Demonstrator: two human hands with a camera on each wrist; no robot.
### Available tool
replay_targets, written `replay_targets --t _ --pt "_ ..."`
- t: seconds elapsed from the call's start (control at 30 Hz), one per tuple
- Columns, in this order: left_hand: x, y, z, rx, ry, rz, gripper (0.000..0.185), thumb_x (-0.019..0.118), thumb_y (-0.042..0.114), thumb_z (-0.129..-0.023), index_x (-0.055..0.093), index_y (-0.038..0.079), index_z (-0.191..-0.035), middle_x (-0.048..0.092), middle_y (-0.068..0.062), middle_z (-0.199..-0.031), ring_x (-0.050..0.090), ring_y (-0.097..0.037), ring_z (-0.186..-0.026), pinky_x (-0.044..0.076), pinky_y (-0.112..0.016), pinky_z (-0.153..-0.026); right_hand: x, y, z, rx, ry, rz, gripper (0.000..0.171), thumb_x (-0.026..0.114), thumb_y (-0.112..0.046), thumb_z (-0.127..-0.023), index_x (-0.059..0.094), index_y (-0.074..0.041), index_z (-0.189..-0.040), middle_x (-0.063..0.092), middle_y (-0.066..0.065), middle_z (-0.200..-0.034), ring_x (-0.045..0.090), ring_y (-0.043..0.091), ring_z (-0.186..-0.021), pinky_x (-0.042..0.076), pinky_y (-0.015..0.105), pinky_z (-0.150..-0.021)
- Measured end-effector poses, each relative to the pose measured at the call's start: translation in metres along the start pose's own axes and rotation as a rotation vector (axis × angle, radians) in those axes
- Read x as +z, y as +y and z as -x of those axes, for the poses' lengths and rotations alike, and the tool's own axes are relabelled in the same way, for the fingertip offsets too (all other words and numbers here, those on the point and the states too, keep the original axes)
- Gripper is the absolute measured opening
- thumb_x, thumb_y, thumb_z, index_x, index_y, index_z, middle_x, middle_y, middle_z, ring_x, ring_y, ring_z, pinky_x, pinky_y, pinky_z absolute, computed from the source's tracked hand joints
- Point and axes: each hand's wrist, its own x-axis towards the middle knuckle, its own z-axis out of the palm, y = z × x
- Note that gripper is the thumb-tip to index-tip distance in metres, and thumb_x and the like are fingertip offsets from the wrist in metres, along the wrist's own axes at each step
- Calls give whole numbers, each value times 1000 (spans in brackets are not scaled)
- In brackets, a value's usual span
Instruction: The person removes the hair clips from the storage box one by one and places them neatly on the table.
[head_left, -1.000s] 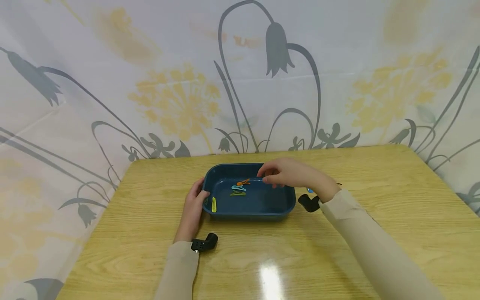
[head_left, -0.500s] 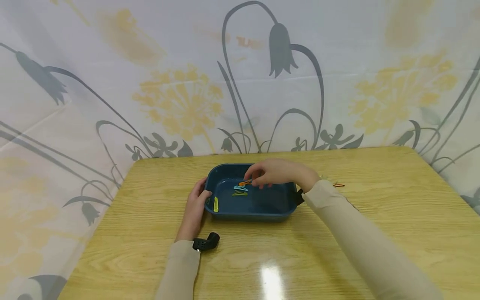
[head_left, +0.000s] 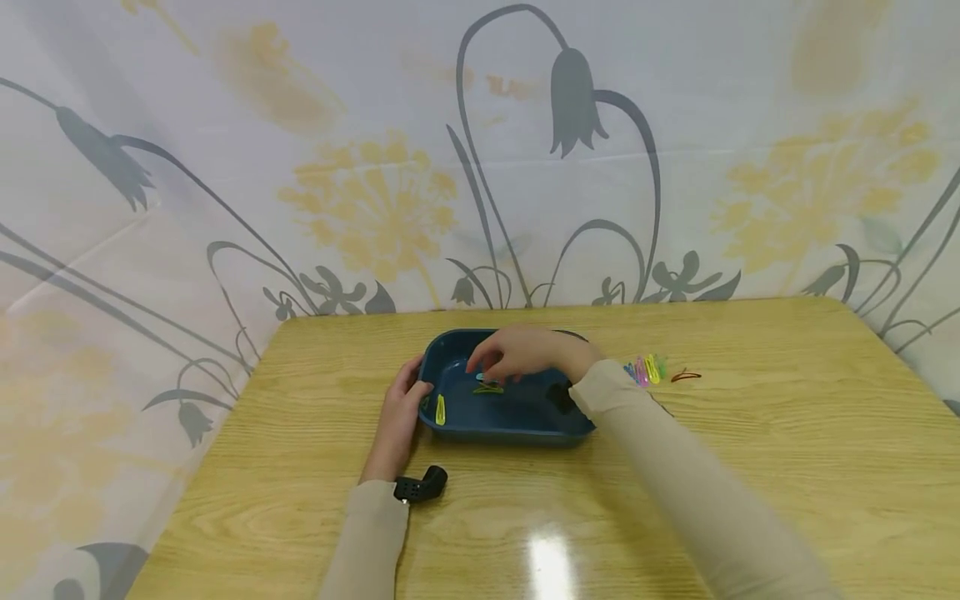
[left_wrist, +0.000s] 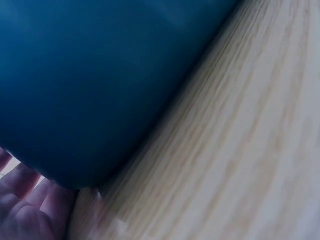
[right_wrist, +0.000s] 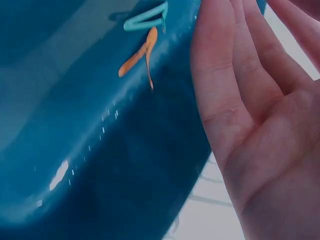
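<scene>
- Two hands work at the blue tray (head_left: 517, 421) in the middle of your table (head_left: 750, 467).
- Your left hand (head_left: 401, 408) rests against the tray's left end, fingers relaxed along the wall.
- Your right hand (head_left: 517, 354) hovers over the tray's inside, fingers straight and loose, holding nothing.
- Inside lie an orange clip (right_wrist: 139, 57) and a teal clip (right_wrist: 145, 19) side by side, with a yellow clip (head_left: 440, 408) near the left wall.
- More clips (head_left: 647, 369) sit on the table, right of the tray.
</scene>
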Motion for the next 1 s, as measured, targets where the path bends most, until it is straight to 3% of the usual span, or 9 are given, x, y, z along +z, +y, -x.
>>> replay_targets --t 0.1,0.3,0.87,1.0 --pt "-1 0 0 8 0 0 46 47 15 -89 43 18 -135 44 -3 -137 39 -19 -125 27 -40 -107 5 -1 -10 -3 -19 -19 36 52 -13 -92 54 -11 -128 66 10 -92 61 26 -78 49 27 -66" --pt "-1 0 -1 14 -6 13 44 46 16 -90 44 20 -134 45 0 -135 41 -17 -124 28 -38 -105 15 -3 -27 31 -43 -50 36 55 -15 -91 53 -14 -127 64 -1 -94 61 14 -75 50 27 -66" --pt "-1 -2 -2 14 -7 36 43 46 15 -89 46 22 -132 48 -1 -132 45 -18 -119 31 -38 -103 38 -3 -54 66 -89 -168 40 57 -13 -89 50 -12 -128 65 2 -89 63 17 -75 52 31 -66" --pt "-1 -2 -2 19 -3 33 44 46 14 -88 47 21 -131 49 0 -131 44 -17 -119 31 -37 -103 41 -5 -58 79 -89 -149 39 57 -12 -88 51 -11 -126 65 3 -88 63 16 -74 52 29 -65"
